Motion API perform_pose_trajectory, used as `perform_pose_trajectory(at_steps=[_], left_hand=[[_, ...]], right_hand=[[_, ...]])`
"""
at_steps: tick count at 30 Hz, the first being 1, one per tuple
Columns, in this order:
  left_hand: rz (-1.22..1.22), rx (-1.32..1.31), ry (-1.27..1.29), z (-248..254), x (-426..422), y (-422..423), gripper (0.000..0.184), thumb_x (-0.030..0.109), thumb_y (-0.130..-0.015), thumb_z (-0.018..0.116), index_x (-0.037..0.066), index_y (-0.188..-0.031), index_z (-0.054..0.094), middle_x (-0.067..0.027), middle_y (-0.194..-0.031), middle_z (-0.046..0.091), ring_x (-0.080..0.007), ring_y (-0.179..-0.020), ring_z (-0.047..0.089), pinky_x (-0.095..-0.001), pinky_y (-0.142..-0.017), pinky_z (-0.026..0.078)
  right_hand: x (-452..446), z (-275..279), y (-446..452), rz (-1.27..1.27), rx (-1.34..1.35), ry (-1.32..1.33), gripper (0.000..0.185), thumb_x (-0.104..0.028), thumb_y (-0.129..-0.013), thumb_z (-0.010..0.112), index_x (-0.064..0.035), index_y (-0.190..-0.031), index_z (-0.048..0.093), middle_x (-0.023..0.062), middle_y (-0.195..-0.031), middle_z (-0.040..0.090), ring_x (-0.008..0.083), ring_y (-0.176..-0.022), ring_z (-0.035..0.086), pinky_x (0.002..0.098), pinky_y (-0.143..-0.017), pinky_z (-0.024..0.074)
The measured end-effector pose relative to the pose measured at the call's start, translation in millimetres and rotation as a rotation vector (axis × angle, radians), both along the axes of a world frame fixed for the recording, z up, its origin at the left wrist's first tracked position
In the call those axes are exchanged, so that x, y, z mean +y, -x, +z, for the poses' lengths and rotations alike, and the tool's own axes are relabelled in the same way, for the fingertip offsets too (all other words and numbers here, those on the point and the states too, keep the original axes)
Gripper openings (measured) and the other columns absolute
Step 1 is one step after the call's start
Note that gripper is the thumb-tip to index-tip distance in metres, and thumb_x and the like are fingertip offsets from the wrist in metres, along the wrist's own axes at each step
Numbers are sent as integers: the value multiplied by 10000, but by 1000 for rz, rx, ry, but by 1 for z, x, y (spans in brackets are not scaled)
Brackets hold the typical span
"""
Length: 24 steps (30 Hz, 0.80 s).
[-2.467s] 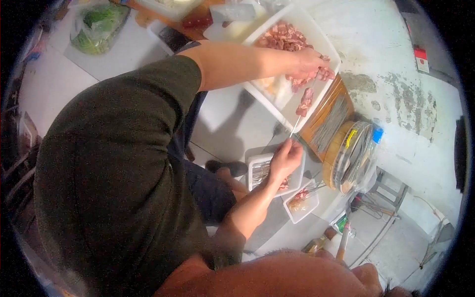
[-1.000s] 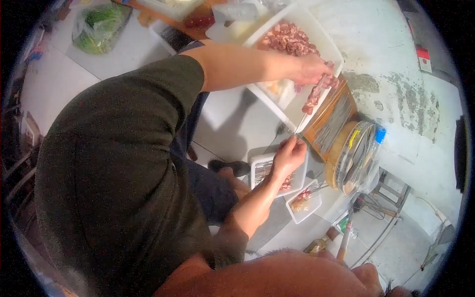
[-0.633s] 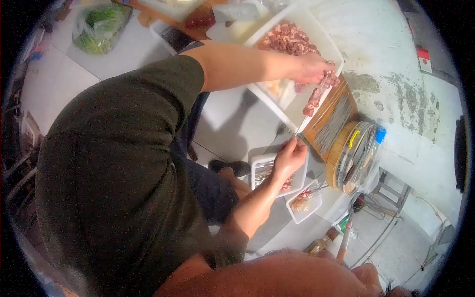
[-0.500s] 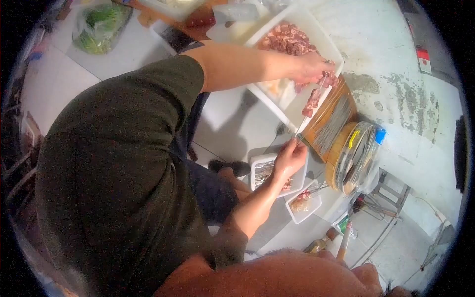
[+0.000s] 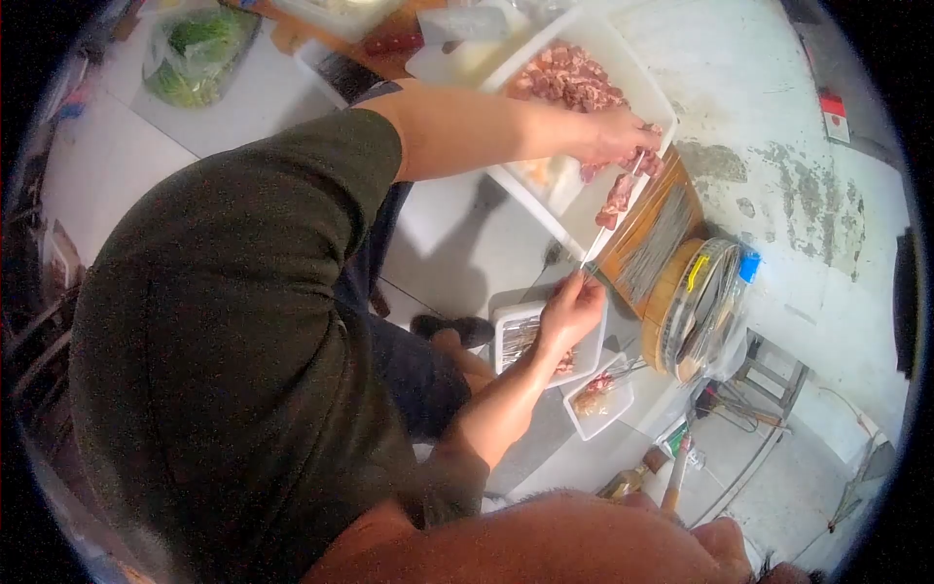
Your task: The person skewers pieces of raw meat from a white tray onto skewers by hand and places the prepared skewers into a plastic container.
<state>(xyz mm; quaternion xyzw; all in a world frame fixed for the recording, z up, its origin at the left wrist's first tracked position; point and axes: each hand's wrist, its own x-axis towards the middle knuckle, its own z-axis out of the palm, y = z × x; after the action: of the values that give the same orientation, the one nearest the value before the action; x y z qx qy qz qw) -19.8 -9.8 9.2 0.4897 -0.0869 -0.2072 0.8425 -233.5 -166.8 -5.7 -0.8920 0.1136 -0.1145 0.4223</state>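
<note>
My left hand [image 5: 618,136], at the upper right, is closed around raw meat at the far end of a thin skewer. Lower down, my right hand [image 5: 572,307] pinches the skewer's other end. Along the skewer, between the two hands, sit reddish meat chunks [image 5: 615,202]. Both hands work over the edge of a white plastic tub [image 5: 533,214]. Cut raw meat [image 5: 574,80] is heaped in that tub, with paler pieces beside it. My left fingers partly hide the meat they grip.
A wooden board with loose skewers [image 5: 654,248] lies beside the tub, next to a round wooden container [image 5: 671,321]. Below are a white tray of skewers [image 5: 518,341] and a smaller white tray [image 5: 603,423]. A cleaver [image 5: 462,24] and bagged greens [image 5: 199,58] lie at the top.
My left fingers and the skewered meat have shifted very slightly. My right hand stays in place on the skewer's end.
</note>
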Motion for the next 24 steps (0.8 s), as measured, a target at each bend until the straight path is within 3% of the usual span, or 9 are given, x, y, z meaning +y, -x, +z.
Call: perform_pose_trajectory(at_steps=[1,4,7,10,15,24], left_hand=[[-8,-7,-31,3,2,3,281,279,-895,510,79,-966,694,-82,-975,662,-163,-832,587,-387,-573,495],[-70,-14,-11,11,9,7,265,217,-958,495,-17,-1058,572,-118,-910,654,-201,-782,608,-332,-717,474],[-160,139,308,9,8,1,299,222,-987,451,-43,-1102,527,-148,-968,632,-228,-854,614,-354,-781,492],[-175,224,358,7,8,-2,301,193,-996,430,-63,-1143,488,-173,-1032,600,-246,-913,615,-381,-825,505],[-89,205,331,6,4,-5,273,175,-984,462,-57,-1120,509,-154,-1060,593,-241,-909,621,-378,-815,507],[-23,122,250,3,4,-5,281,229,-983,459,-34,-1031,543,-134,-969,620,-224,-868,611,-337,-747,495]], right_hand=[[2,4,-1,-8,0,4,187,-148,-912,572,14,-826,538,35,-625,548,101,-564,493,242,-529,406],[3,9,-1,-11,-2,27,204,-165,-914,570,13,-818,538,38,-625,551,104,-557,489,250,-520,406],[-1,13,0,6,-2,64,209,-170,-915,570,11,-816,539,40,-624,549,104,-552,487,254,-513,405],[0,12,1,-3,1,48,197,-156,-914,571,11,-817,536,36,-621,539,99,-550,483,249,-508,400],[3,12,1,-12,7,-137,167,-129,-919,564,9,-832,530,24,-633,529,88,-548,473,240,-501,390],[1,14,3,21,32,-30,152,-118,-923,555,7,-842,524,20,-636,529,81,-554,473,225,-506,385]])
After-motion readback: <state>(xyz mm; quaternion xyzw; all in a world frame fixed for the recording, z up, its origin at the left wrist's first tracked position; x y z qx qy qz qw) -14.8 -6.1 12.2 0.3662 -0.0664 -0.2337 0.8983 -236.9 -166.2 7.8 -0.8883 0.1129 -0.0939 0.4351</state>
